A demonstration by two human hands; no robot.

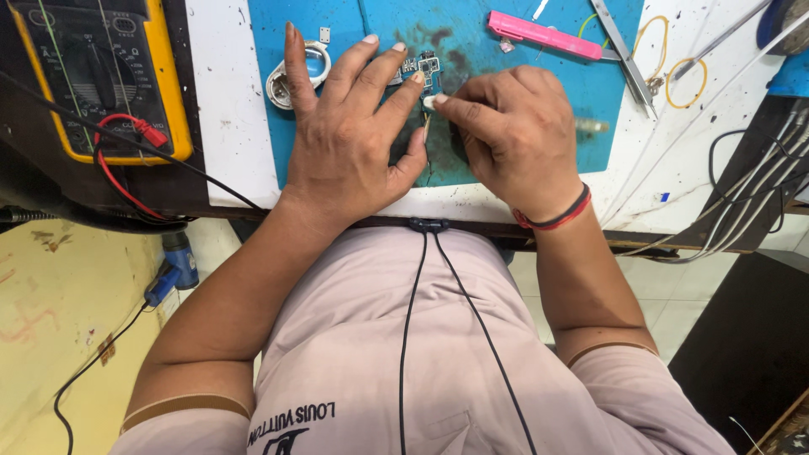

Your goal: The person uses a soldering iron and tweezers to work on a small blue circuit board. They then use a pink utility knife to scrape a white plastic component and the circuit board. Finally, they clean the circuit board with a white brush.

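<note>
Our left hand [350, 139] lies flat, fingers pinning the small circuit board [428, 69] on the blue mat [539, 93]; our right hand [514, 139] pinches perhaps a swab beside it. Press lightly, steadily.

1. One camera only, worn on the person's head, looking steeply down past the chest to the bench edge.
2. It sits close: the blue mat [539, 109] fills the far middle, a yellow multimeter [101, 76] far left.
3. Floor shows near, both sides.
</note>
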